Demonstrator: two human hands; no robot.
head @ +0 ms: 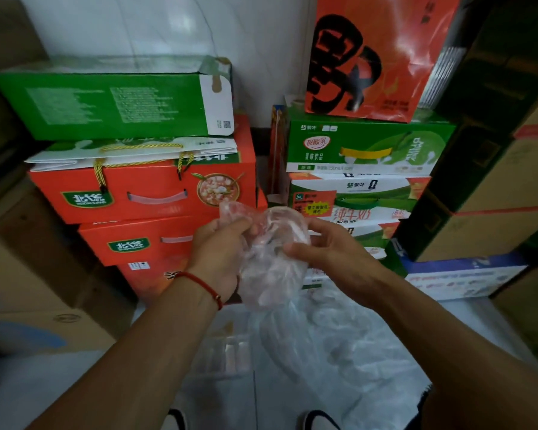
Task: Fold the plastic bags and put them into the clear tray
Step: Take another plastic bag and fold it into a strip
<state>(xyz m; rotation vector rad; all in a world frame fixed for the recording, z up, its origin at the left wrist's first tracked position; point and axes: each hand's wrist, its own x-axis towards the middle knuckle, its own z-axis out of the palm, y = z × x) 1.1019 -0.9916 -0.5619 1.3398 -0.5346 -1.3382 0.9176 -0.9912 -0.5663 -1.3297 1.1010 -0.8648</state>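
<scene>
We see the left hand [221,259] and right hand [326,252], fingers curled, gripping a crumpled plastic bag [271,259] between them in mid-air. Below, the clear tray [227,352] is faint, partly veiled by loose plastic sheeting [339,342]. Stacked cartons [143,187] crowd the far edge.

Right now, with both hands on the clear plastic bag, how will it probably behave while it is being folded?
The plastic bag looks thin and crumpled between the left hand and right hand, so it is probably floppy and very light. Its glossy film may be slippery, so folds could spring open unless pressed flat.
</scene>
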